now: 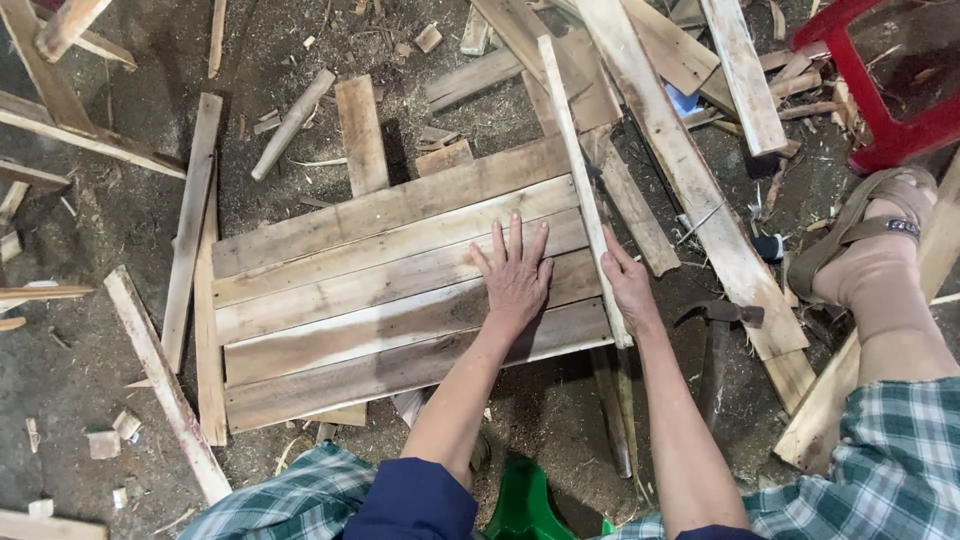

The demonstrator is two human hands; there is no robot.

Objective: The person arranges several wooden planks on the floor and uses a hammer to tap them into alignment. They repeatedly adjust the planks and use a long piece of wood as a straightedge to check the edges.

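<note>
So I'm on a dirt floor (100, 230) covered in sawdust and chips. Lying on it in front of me is a row of weathered planks (380, 290) pushed edge to edge, with more loose boards (690, 170) piled at the top right. A round stick (292, 122) sits above the planks, a hammer (718, 330) lies on the right, and small offcut blocks (112, 432) are scattered at the lower left. A red stool (870, 90) stands in the corner.

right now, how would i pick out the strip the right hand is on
Find the panel of side-by-side planks on the dirt floor. Across its right end lies one thin pale strip, under the right hand. Unlike the planks, it is narrow and runs crosswise.
</note>
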